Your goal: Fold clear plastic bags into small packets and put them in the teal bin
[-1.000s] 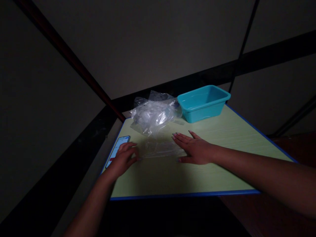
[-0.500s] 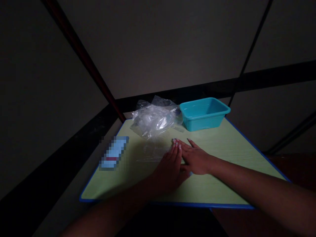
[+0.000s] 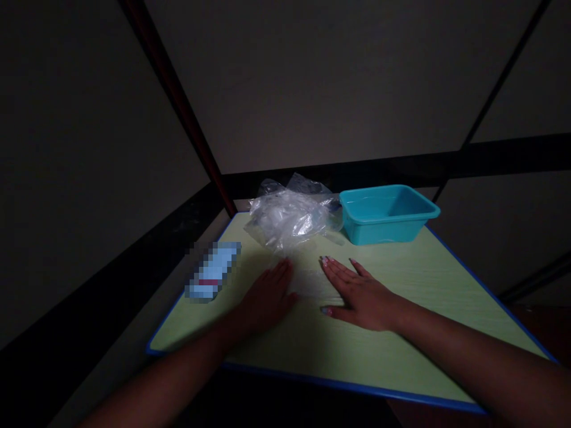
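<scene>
A clear plastic bag [image 3: 312, 284] lies flat on the table, faint against the pale green top. My left hand [image 3: 270, 294] rests palm down over its left part, fingers stretched forward. Over the right part lies my right hand [image 3: 357, 291], flat, with the thumb apart from the fingers. A strip of the clear plastic shows between the two hands; the rest of it is covered by them. Just beyond my fingertips sits a crumpled heap of clear plastic bags [image 3: 289, 217].
A turquoise plastic basin [image 3: 386, 229] stands at the back right of the table [image 3: 401, 356], which has a blue edge. Near the left edge lies a blurred-out, flat bluish object [image 3: 216, 270]. Walls close in behind and on the left.
My left hand has moved left, away from my right hand, where its fingers had overlapped. The plastic between them now shows. The view has shifted slightly.
</scene>
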The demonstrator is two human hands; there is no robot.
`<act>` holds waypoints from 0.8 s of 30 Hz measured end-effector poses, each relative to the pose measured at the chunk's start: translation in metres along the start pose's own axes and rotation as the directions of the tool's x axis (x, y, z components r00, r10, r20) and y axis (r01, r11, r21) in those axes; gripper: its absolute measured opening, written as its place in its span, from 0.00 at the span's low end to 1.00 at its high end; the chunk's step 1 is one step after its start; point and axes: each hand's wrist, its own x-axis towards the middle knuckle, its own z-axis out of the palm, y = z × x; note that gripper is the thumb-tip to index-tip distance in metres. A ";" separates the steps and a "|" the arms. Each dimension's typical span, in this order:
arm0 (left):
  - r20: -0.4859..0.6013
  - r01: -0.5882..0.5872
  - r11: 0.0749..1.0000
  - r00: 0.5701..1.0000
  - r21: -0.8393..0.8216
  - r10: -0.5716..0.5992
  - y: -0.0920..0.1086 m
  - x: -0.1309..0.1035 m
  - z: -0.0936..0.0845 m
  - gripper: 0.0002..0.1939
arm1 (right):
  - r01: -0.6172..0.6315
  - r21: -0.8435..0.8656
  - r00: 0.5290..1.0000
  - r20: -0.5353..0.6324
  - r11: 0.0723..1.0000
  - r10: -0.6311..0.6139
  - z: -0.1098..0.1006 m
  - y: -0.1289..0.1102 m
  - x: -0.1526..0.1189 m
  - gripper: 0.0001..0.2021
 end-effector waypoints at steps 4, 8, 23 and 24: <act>0.025 0.112 0.993 0.993 0.029 -0.113 -0.030 -0.003 0.000 0.33 | 0.007 0.016 1.000 0.003 1.000 -0.007 -0.001 0.000 -0.001 0.46; -0.055 0.255 0.965 0.966 0.054 -0.252 -0.042 -0.006 0.003 0.32 | 0.007 0.026 1.000 0.006 1.000 -0.007 -0.001 0.000 -0.001 0.47; -0.063 -0.285 0.956 0.958 -0.077 0.280 0.069 0.039 0.008 0.38 | -0.005 0.014 0.999 0.049 1.000 0.004 -0.002 0.001 -0.001 0.44; -0.039 -0.270 0.960 0.963 -0.066 0.268 0.063 0.040 0.009 0.38 | -0.012 0.007 0.998 0.058 1.000 0.011 -0.003 0.000 -0.001 0.45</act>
